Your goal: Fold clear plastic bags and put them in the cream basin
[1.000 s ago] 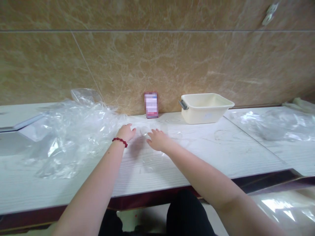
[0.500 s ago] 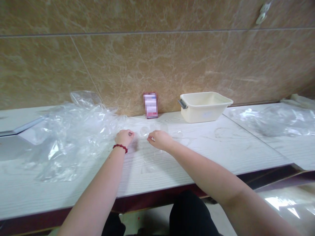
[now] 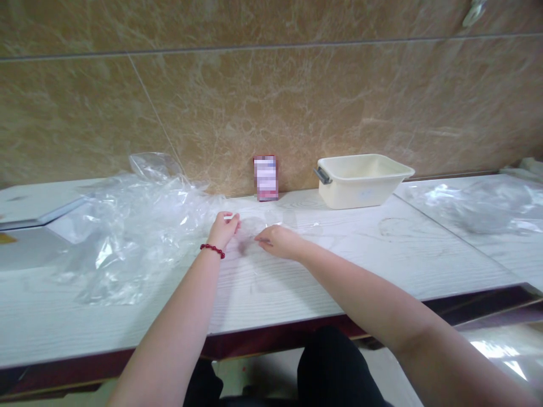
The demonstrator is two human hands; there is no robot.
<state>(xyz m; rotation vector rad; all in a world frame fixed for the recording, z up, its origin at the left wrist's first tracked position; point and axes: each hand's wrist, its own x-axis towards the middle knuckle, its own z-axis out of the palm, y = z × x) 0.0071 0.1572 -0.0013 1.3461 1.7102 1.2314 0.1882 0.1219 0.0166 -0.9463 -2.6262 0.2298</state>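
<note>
My left hand (image 3: pixel 224 228), with a dark red bead bracelet (image 3: pixel 212 250) at its wrist, hovers over the white tabletop, thumb and fingers apart and nothing visible between them. To its right, my right hand (image 3: pixel 280 243) is closed in a pinch, low over the table. Thin clear plastic film (image 3: pixel 283 218) lies flat around the right hand and is hard to make out against the white surface. Whether the fingertips grip that film cannot be seen. Left of both hands spreads a large heap of crumpled clear plastic bags (image 3: pixel 139 226).
A cream plastic bin (image 3: pixel 356 192) with a grey handle clip stands by the tiled wall (image 3: pixel 297 102). A small red-edged blurred card or screen (image 3: pixel 266 178) leans there too. More clear plastic (image 3: pixel 487 206) lies at right; a white box (image 3: pixel 25 246) is at left.
The fingers of my left hand have spread from a closed pinch. My right hand stays pinched in nearly the same place. The whole view has shifted slightly.
</note>
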